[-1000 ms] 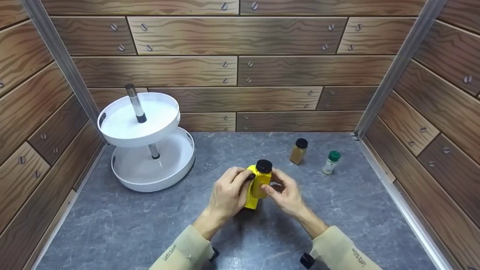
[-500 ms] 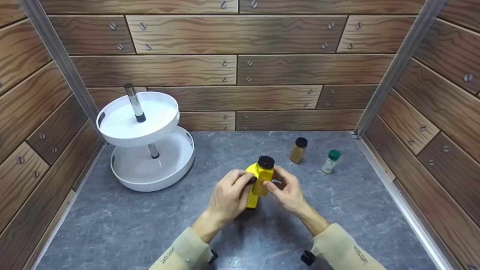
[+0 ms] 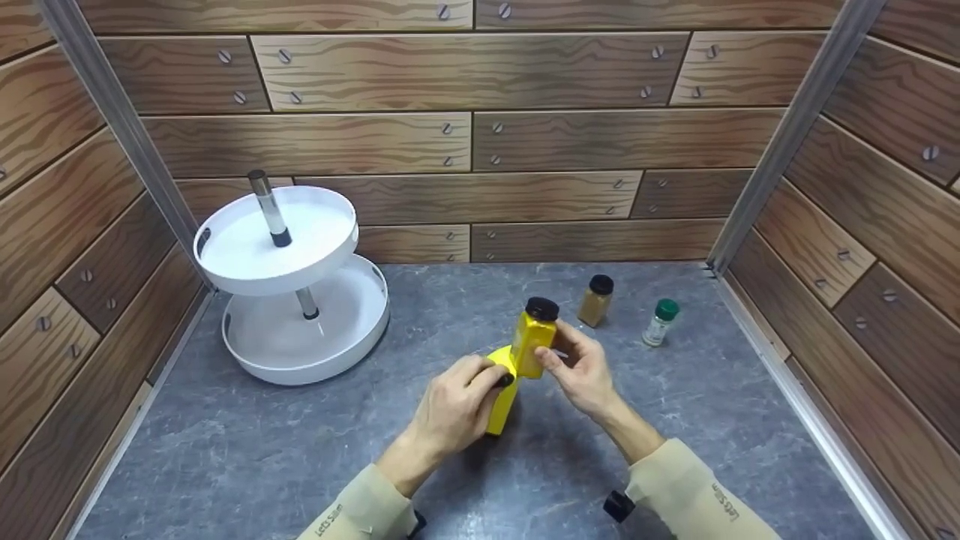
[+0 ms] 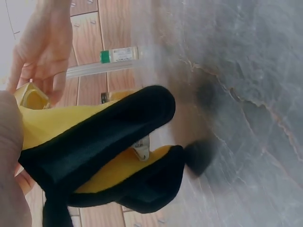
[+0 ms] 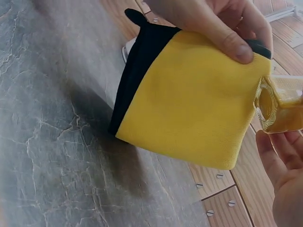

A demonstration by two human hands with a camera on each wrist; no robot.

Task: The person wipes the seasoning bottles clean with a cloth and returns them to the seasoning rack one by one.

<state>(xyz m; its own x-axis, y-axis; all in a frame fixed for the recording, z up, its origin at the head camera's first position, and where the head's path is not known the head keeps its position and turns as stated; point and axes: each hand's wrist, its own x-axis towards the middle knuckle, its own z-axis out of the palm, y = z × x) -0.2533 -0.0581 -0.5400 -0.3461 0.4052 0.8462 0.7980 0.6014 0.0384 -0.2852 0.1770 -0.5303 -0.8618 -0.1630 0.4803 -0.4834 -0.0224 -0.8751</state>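
My left hand [image 3: 454, 405] pinches a folded cloth [image 3: 500, 412], bright yellow with black edging, which hangs down over the table. In the right wrist view the cloth [image 5: 189, 104] shows its broad yellow side, with the left thumb pressed on its upper edge. A small spice bottle [image 3: 534, 346] with a black cap and yellow-looking contents is held between the thumb and fingers of my right hand [image 3: 586, 375]. It is raised and slightly tilted, its base right at the cloth's top corner. The left wrist view shows the cloth's black edging and a white tag [image 4: 142, 150].
Behind the right hand stands a brown-filled spice bottle [image 3: 595, 304] with a black cap. Right of it is a green-capped bottle [image 3: 657, 328]. A white two-tier round stand [image 3: 306, 373] occupies the back left. Wood-patterned walls [image 3: 480, 71] enclose the grey table [image 3: 247, 450].
My right hand has lifted the spice bottle up and to the right, so less of it overlaps the cloth. The left hand with the cloth has sunk slightly.
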